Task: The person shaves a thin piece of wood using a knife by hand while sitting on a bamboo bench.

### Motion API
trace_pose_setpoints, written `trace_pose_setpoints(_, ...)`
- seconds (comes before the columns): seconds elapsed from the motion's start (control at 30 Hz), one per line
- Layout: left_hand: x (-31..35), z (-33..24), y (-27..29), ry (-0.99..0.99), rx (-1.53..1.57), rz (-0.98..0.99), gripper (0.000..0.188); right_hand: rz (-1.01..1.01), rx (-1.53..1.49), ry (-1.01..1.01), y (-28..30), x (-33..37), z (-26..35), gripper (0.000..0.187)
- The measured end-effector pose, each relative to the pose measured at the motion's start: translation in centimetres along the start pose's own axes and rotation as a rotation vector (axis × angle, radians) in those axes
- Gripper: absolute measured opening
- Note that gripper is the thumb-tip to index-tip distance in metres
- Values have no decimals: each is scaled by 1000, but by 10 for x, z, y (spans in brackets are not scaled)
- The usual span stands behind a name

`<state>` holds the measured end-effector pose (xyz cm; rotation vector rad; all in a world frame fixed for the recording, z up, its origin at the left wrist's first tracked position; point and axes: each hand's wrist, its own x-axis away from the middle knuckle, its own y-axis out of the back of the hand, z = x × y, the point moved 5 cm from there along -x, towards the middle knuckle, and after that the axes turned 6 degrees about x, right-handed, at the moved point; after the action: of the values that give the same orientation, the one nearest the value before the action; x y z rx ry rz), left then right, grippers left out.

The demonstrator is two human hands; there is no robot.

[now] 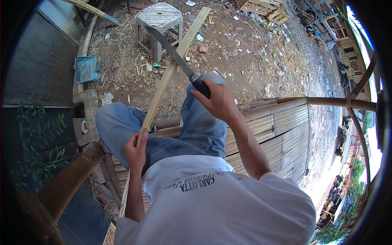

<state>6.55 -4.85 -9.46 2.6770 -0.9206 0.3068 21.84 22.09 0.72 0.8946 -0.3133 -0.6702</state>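
A long pale bamboo strip point(164, 83) slants across my lap, from beside my left forearm up toward the plastic stool. My left hand point(135, 149) is closed round it near my left thigh. In my right hand point(217, 97) is the black handle of a long machete point(176, 54), gripped above my right knee. Its dark blade points up and left, crossing the strip at about the middle of the upper part. Whether the edge touches the strip, I cannot tell. The strip's far end stands free past the stool.
I sit on a bamboo slat bench point(271, 132). Ahead stands a grey plastic stool point(159, 17) on littered dirt. A blue basket point(86, 69) lies by the left wall, wooden crates point(279, 16) at the back. A bamboo post point(71, 179) rises at lower left.
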Motion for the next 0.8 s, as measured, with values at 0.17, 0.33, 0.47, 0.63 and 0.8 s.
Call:
trace_pose_setpoints(0.17,-2,0,-1,-28,-7,-11,32,-12,133,149,-19,1,-7,27)
trace_pose_setpoints(0.33,-3,-2,-1,-20,-20,1,32,117,116,95,-37,3,-9,25)
trace_pose_setpoints(0.47,-2,-1,0,-17,-9,-12,32,89,156,98,-39,2,-4,25)
trace_pose_setpoints(0.63,-1,-7,-1,-12,-27,-24,32,86,154,112,-46,6,-1,25)
trace_pose_setpoints(0.8,-3,-11,-3,-63,-88,-12,34,169,173,14,-63,24,6,27)
